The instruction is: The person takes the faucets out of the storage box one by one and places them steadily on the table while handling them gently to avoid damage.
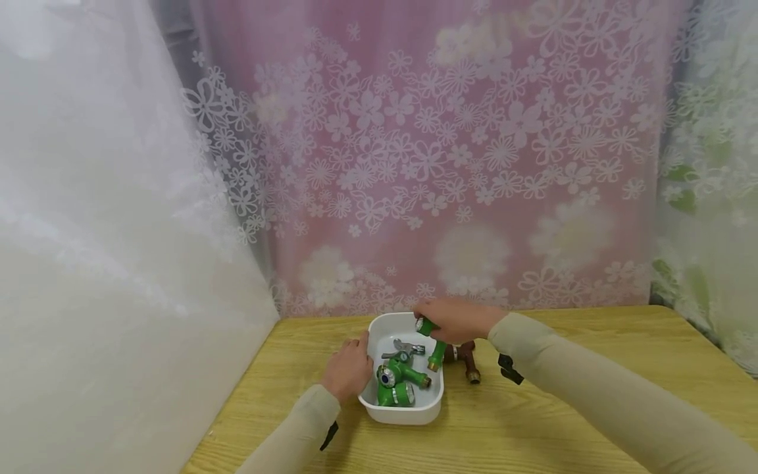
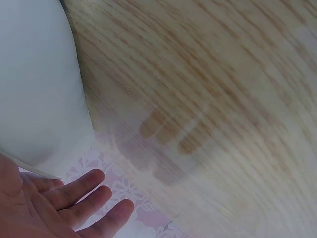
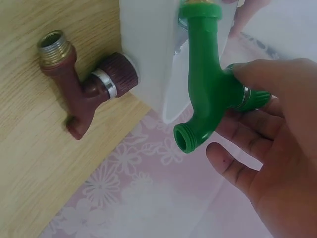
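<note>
Head view: green plastic tap (image 1: pixel 437 355) gripped in my right hand (image 1: pixel 454 318) at a white, round-cornered tub (image 1: pixel 408 416)

I have my right thumb and fingers curled round the ribbed knob side of the green tap, at the tub's right rim. From the right wrist, its threaded spout points away from my palm and its brass end lies at the upper edge of the picture. I cannot tell whether the tap touches the rim.

My left hand (image 1: pixel 348 368) rests at the tub's left wall; from the left wrist, its fingers are loosely extended and spread, but my thumb is hidden.

Inside the tub, toward the far side, lies a small silver metal tap (image 1: pixel 408 347). Nearer me are a green tap with a blue-centred silver cap and brass end (image 1: pixel 411 373) and, just beside it, a green fitting with a silver band (image 1: pixel 393 395). They overlap, so I cannot count every piece.

Outside, just right of the tub, a dark red-brown tap with a brass thread (image 3: pixel 74 94) lies on the yellow wood-grain table (image 1: pixel 503 438), its ribbed knob close against the tub wall. Behind the table hangs a pink curtain with white flowers (image 1: pixel 462 131). I wear beige sleeves (image 1: pixel 598 388).
</note>
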Demonstrator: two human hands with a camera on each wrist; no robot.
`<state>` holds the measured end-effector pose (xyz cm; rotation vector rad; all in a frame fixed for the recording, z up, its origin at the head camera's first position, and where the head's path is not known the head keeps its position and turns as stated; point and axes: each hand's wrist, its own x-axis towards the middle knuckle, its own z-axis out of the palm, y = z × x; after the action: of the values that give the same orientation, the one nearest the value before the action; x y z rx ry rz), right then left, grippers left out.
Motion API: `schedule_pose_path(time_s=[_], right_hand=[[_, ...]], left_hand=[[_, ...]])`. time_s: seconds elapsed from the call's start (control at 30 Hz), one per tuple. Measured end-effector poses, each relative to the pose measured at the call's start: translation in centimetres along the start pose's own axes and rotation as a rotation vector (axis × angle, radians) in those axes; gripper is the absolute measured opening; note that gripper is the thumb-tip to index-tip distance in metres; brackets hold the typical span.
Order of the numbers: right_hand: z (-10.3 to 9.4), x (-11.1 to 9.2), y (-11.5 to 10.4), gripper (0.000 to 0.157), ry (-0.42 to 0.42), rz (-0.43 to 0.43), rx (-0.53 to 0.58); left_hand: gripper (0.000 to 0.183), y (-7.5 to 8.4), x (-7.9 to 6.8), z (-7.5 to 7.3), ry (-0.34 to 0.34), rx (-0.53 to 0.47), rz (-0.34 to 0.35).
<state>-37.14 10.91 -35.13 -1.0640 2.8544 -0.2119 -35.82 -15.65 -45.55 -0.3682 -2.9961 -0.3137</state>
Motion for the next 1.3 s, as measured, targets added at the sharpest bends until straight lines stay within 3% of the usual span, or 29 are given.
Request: schedule_pose_path(time_s=[0.27, 0.47, 0.77, 1.0, 1.3], right_hand=[[-0.2, -1.6, 1.1, 0.050, -0.027, 0.001, 0.061], [0.5, -2.3, 2.7, 0.037, -0.065, 0.030, 0.080], [2.5, -3.9, 5.7, 0.026, -0.118, 0.075, 0.075], [3.8, -5.0, 7.7, 0.029, -0.144, 0.108, 0.116], [4.6, -6.0, 8.5, 0.038, -0.155, 0.121, 0.131]], left_hand=[[0.058, -0.3, 0.1, 0.2, 0.001, 0.016, -0.006], [0.057, -0.6, 0.1, 0.1, 0.042, 0.011, -0.015], [0.057, -0.5, -0.4, -0.1, 0.017, 0.021, -0.002], [0.057, -0.4, -0.3, 0.1, 0.015, 0.033, 0.001], [0.056, 0.1, -0.1, 0.2, 0.028, 0.037, 0.008]])
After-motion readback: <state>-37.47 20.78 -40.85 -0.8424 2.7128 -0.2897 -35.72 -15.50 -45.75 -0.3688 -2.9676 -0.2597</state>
